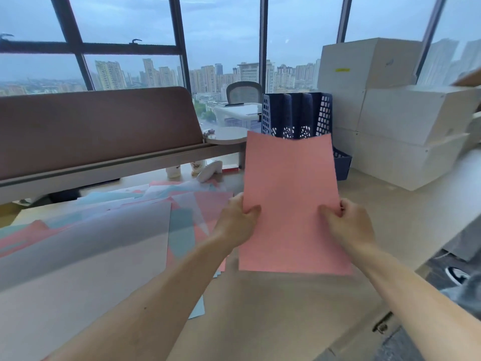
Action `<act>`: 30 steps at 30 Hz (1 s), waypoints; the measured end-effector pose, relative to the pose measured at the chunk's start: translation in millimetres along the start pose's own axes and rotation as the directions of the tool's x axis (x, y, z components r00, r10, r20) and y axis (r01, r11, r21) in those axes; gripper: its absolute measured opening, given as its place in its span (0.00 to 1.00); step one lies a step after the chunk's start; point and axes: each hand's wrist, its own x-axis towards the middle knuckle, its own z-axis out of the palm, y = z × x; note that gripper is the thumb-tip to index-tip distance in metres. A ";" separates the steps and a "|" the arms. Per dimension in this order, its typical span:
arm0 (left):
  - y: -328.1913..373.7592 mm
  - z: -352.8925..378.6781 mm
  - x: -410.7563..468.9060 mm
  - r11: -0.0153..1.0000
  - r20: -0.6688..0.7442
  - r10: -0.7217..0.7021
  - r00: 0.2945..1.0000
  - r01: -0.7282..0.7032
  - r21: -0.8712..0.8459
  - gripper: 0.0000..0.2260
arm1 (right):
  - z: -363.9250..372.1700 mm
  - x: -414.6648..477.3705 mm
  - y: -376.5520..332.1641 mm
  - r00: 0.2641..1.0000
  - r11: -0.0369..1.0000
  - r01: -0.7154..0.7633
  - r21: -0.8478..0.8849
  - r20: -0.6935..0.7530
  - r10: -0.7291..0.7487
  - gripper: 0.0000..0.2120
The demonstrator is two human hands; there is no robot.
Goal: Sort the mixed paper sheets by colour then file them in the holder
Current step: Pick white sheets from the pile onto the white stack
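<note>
Glass fills the far wall: a tall window (125, 27) in dark frames, with city towers beyond it. Below it a pale wood-toned desk (273, 308) runs across the whole foreground. A brown divider panel (99, 126) stands along the desk's back edge on the left. At the back right, white boxes (390, 113) are stacked in three tiers.

Loose sheets (104, 225) in pink, pale blue and white lie spread and overlapping across the left half of the desk, unsorted.

The pink paper (289, 194) is lifted off the desk in the middle of the view, held nearly upright with its long sides vertical. Whether it is one sheet or several cannot be told. Its top edge covers the lower front of the holder (296, 113) — a navy perforated rack with several upright slots, standing at the back of the desk just beside the boxes.

The left hand (236, 217) clasps the paper's left edge, thumb on the front face and fingers curled behind. The right hand (348, 225) clasps the right edge the same way, at about the same height.

Two small white containers (173, 171) sit at the foot of the divider, behind the loose sheets.
</note>
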 end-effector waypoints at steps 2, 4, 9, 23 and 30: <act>2.1 10.9 -1.2 0.973 0.059 -0.062 0.996 0.047 0.226 0.03 | -14.1 5.0 16.3 0.993 0.989 -0.084 -0.124 0.068 0.093 0.07; -2.2 19.7 -1.9 0.928 0.072 -0.082 0.994 0.050 0.369 0.07 | -24.3 4.9 27.7 0.977 0.970 -0.143 -0.199 0.126 0.170 0.09; -10.8 22.9 -5.7 0.838 0.050 -0.064 0.997 0.027 0.546 0.09 | -30.9 4.5 42.0 0.948 0.927 -0.177 -0.329 0.196 0.250 0.09; -21.4 15.3 -22.5 0.806 0.077 -0.079 0.994 0.018 0.592 0.12 | -14.4 10.6 36.7 0.978 0.692 0.069 -0.718 0.186 0.095 0.15; -17.2 -77.2 -39.4 0.790 -0.039 -0.037 0.999 0.053 0.611 0.17 | 40.4 -17.6 -31.6 0.923 0.728 0.378 -0.572 0.296 -0.246 0.20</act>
